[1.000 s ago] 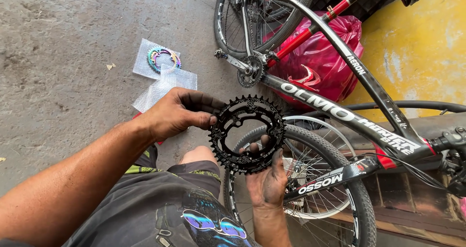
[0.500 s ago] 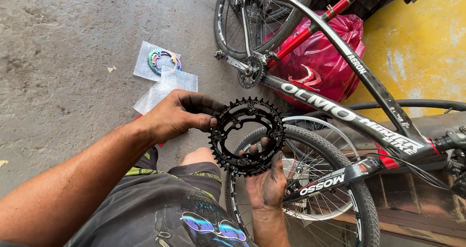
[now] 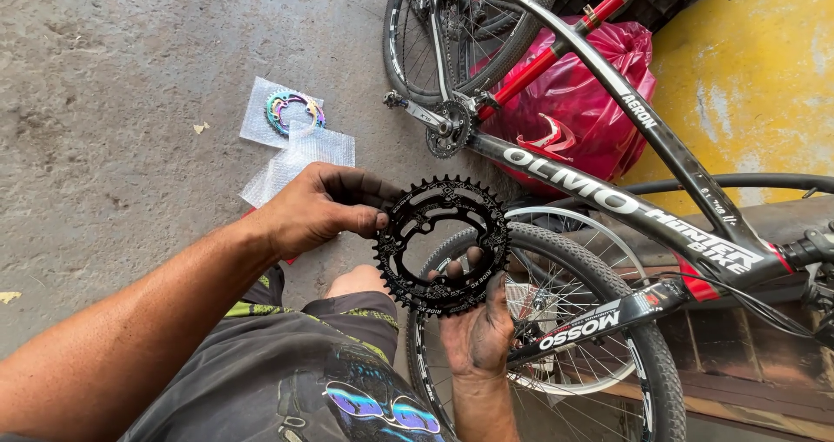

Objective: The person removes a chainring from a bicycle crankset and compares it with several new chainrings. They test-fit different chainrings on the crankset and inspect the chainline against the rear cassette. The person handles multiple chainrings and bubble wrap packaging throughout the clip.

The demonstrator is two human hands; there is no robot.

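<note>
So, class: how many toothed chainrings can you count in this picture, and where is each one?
3. A black chainring is held between the left hand and right hand; a rainbow-coloured chainring lies bagged on the concrete floor; a third chainring sits on the bicycle. Others may be hidden.

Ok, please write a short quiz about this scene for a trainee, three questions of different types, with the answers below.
1. True or false: the black chainring is held by both hands.
2. What lies on the bubble wrap on the concrete floor? A) a chain B) a rainbow-coloured chainring C) a pedal
3. What colour is the bag behind the bicycle frame?

Key:
1. True. The left hand grips its left edge, and the right hand supports it from below.
2. B, the rainbow-coloured chainring.
3. Red.
</note>
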